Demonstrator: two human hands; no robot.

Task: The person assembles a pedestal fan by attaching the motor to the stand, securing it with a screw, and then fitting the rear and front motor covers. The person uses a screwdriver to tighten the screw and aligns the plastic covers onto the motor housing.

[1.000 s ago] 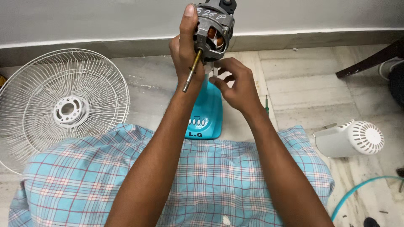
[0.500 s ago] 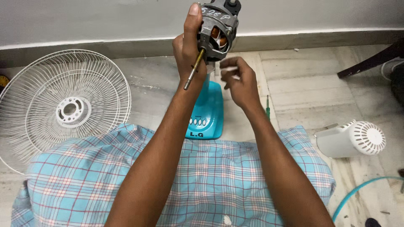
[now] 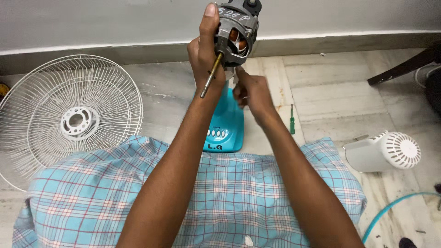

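The fan is well taken apart — its white wire guard [image 3: 69,119] lies flat on the floor [image 3: 330,87] at the left, a white vented rear cover [image 3: 383,151] at the right, and the teal base [image 3: 223,128] lies beyond the knees. The bare motor [image 3: 236,30] is held up in the left hand [image 3: 204,57], fingers wrapped round its side, shaft [image 3: 211,76] pointing down. Just below it, the right hand [image 3: 250,92] pinches something small — too hidden to name. A green screwdriver [image 3: 292,119] lies unused, near it.
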